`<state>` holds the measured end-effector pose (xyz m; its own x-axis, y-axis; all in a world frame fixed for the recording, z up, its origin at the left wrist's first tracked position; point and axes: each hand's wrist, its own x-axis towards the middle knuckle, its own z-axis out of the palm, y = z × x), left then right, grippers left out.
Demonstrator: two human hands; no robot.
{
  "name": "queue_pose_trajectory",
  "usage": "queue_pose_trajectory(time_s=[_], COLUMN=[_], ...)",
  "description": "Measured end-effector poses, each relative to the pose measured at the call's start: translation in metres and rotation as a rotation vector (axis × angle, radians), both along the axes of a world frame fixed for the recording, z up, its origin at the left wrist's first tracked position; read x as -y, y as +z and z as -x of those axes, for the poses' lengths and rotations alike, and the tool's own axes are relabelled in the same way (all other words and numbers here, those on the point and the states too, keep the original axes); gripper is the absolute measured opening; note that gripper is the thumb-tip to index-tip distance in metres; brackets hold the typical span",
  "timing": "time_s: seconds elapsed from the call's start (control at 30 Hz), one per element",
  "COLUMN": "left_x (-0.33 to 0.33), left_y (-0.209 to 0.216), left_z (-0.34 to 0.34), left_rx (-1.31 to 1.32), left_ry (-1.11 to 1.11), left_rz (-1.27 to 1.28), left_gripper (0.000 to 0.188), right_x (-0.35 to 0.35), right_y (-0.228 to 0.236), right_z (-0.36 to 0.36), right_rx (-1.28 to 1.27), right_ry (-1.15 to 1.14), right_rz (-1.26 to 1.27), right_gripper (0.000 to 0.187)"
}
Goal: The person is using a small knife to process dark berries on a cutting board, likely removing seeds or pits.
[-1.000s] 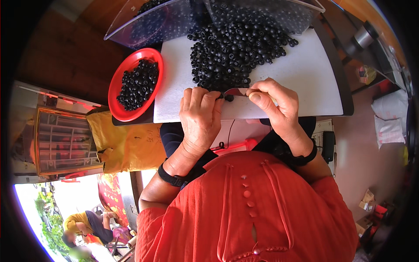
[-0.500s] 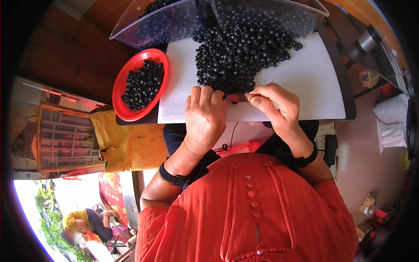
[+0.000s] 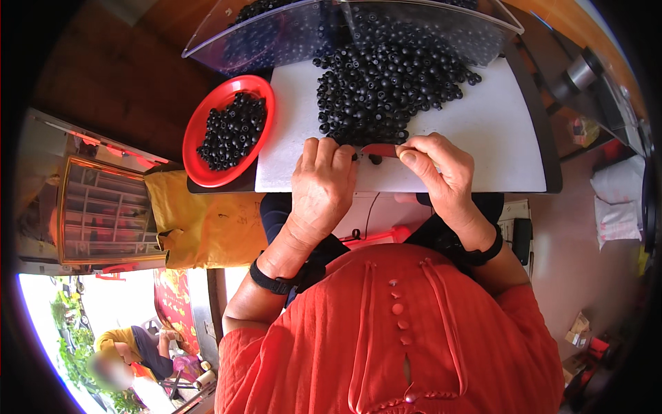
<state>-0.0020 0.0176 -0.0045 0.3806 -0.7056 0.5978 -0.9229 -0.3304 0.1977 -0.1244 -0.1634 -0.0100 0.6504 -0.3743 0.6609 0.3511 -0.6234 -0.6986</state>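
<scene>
Black round pieces [image 3: 386, 93] are lying heaped on the white board [image 3: 500, 134] while the right hand [image 3: 445, 165] is pinching a small knife [image 3: 379, 149], probably best angled away from the curled left hand [image 3: 323, 181], whose hold is hidden.

A small knife [image 3: 380, 149], gripped in the right hand [image 3: 441, 165], lies nearly level, its blade pointing left. A small black piece [image 3: 355, 156] shows at the fingertips of the left hand [image 3: 323, 177], mostly hidden, near the knife's tip. Just beyond, a heap of round black pieces [image 3: 386, 90], many with open holes, spreads across the white board [image 3: 493, 124].
</scene>
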Motion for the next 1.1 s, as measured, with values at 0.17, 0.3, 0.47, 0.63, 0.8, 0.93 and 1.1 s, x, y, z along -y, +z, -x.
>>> queue_pose_trajectory(time_s=[0.17, 0.3, 0.47, 0.63, 0.8, 0.93, 1.1], left_x=[-0.004, -0.009, -0.013, -0.008, -0.005, -0.003, -0.002], left_y=[0.001, 0.011, 0.007, -0.001, -0.003, -0.002, -0.002], left_z=[-0.007, 0.003, -0.005, -0.003, -0.004, -0.005, -0.004], left_rx=[-0.192, -0.993, -1.628, -1.697, -1.701, -1.699, -1.660], left_ry=[-0.098, -0.245, -0.360, -0.459, -0.489, -0.488, -0.512], left_rz=[0.125, 0.400, 0.524, 0.615, 0.623, 0.635, 0.641], left_gripper=[0.018, 0.010, 0.018, 0.023, 0.027, 0.028, 0.027], right_x=[-0.003, -0.007, -0.006, -0.005, -0.004, -0.003, -0.003], right_y=[0.003, 0.001, 0.000, 0.000, -0.001, 0.005, 0.001], right_z=[-0.001, 0.002, 0.000, -0.001, -0.001, -0.001, -0.001], right_rx=[-0.014, -0.024, -0.016, -0.019, 0.006, 0.009, -0.088], right_ry=[-0.045, -0.056, -0.080, -0.094, -0.096, -0.080, -0.075], right_rz=[0.015, 0.062, 0.113, 0.169, 0.084, -0.019, -0.019], right_gripper=[0.009, 0.010, 0.011, 0.010, 0.011, 0.013, 0.017])
